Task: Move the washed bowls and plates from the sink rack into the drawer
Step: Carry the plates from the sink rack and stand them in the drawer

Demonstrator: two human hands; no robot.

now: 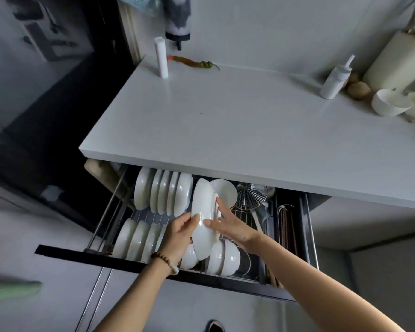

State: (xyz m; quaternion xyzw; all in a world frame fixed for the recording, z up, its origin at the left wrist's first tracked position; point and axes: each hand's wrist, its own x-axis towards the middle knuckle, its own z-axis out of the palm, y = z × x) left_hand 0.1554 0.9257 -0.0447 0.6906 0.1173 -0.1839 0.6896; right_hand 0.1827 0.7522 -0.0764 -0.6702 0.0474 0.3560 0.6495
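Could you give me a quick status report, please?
Left hand and right hand grip plate on edge over open drawer. Bowls crowd below.

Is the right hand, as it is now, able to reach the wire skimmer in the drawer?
Probably not at once. The right hand is pressed on the plate, which the left hand also holds. The wire skimmer lies uncovered just behind, so the way looks free once the plate is set down.

White plate (pixel 203 216) held on edge, tilted, over the open drawer (pixel 153 262), between a rear row of upright plates (pixel 163 195), a front-left row of plates (pixel 137 238) and stacked bowls (pixel 223 258) front right.
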